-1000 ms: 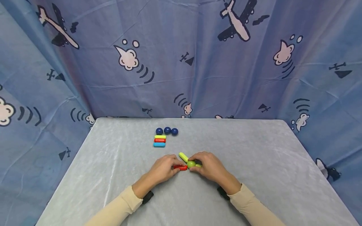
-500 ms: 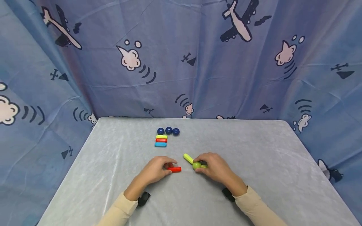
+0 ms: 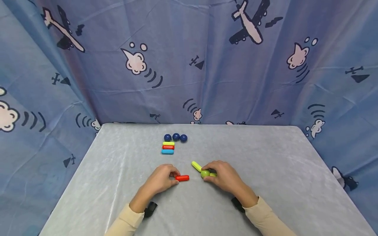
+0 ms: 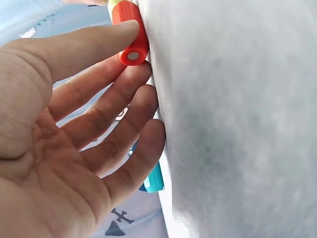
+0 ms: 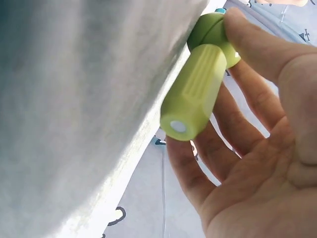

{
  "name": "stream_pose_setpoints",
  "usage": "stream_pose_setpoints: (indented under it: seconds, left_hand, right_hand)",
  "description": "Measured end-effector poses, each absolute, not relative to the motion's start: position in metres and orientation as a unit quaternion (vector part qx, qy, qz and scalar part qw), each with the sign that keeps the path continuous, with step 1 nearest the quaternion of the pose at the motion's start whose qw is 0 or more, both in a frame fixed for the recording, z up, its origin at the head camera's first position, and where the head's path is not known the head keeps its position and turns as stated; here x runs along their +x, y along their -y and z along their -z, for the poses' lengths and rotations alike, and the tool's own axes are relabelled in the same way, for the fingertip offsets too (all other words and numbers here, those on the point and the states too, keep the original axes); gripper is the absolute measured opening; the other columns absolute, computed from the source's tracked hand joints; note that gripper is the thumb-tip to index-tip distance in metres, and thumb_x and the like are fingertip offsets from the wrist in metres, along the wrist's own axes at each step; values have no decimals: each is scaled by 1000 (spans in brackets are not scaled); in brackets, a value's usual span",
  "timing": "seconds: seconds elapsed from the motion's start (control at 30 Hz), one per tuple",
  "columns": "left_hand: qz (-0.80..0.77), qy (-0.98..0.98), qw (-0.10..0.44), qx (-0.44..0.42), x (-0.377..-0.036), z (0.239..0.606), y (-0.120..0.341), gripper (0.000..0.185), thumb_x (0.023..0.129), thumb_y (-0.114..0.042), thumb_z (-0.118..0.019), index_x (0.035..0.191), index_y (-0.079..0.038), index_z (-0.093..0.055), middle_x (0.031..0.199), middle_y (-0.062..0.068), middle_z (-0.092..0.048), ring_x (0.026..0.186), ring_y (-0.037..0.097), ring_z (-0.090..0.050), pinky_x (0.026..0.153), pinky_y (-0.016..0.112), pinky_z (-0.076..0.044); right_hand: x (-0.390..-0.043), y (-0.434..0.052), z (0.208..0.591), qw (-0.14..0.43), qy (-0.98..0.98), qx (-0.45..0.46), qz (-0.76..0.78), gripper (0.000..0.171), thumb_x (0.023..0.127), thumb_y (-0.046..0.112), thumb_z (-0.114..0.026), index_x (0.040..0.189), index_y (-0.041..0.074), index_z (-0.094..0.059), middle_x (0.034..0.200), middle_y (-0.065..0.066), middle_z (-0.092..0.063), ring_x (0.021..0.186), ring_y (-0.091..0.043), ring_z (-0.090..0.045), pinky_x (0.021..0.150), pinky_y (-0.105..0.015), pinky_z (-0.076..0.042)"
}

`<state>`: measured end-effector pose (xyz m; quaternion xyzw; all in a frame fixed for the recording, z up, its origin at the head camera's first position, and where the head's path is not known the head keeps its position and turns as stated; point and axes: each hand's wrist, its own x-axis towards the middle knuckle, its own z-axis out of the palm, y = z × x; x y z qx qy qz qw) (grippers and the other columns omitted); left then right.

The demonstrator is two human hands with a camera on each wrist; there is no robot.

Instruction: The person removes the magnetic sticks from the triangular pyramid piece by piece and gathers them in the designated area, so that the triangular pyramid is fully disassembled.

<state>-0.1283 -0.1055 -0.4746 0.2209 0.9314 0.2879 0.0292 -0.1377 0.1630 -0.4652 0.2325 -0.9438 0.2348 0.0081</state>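
My left hand [image 3: 161, 178] pinches a red magnetic stick [image 3: 182, 178] near its left end, thumb on one side and fingertips on the other. In the left wrist view, the red stick [image 4: 129, 12] shows a round silver disc in its end, and the other fingers are loosely bent. To the right, my right hand [image 3: 224, 175] holds a green ball [image 3: 205, 173] between thumb and fingers. One yellow-green stick [image 3: 196, 166] extends from the ball to the far left; another yellow-green stick [image 5: 195, 89] points back under the palm. A gap separates the red stick from the ball.
Farther back on the grey cloth-covered table [image 3: 251, 157] lie three dark blue balls [image 3: 176, 137] in a row. Before them, a yellow-green stick [image 3: 168, 143], a red stick [image 3: 168, 147] and a blue stick [image 3: 167, 152] lie side by side. A patterned curtain [image 3: 165, 82] hangs behind.
My left hand has drawn the red stick leftward, away from the green ball, and its fingers have shifted toward the stick's left end. My right hand has moved slightly right with the ball.
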Motion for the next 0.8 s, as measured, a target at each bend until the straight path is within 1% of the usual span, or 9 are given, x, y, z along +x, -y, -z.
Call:
stream_pose_setpoints:
  seconds: [0.13, 0.37, 0.6, 0.8]
  left_hand:
    - [-288, -932, 25, 219, -128, 475, 105, 14, 76, -10, -84, 87, -11, -76, 77, -5, -65, 72, 9, -55, 66, 24, -45]
    - [-301, -933, 49, 192, -128, 474, 107, 15, 78, -13, -84, 91, -14, -77, 83, -5, -69, 74, 8, -57, 67, 23, -46]
    - [-305, -934, 30, 182, -131, 470, 115, 15, 76, -12, -85, 89, -15, -77, 79, -6, -66, 72, 8, -56, 64, 21, -44]
    - [-312, -940, 45, 135, -135, 464, 125, 16, 77, -13, -85, 90, -18, -77, 77, -7, -66, 70, 7, -54, 64, 24, -45]
  right_hand:
    - [-136, -162, 466, 15, 945, 231, -232, 32, 74, 30, -87, 105, 25, -77, 103, 9, -75, 97, -12, -68, 88, -39, -54]
    - [-135, -162, 467, 39, 942, 239, -232, 33, 73, 29, -88, 103, 24, -77, 99, 9, -75, 94, -12, -69, 85, -39, -54]
    - [-137, -162, 467, 31, 946, 232, -224, 33, 74, 30, -88, 105, 25, -78, 98, 10, -75, 92, -11, -68, 85, -37, -54]
    - [-137, -162, 467, 27, 947, 231, -223, 34, 74, 31, -87, 106, 25, -78, 99, 9, -75, 92, -11, -69, 84, -37, -54]
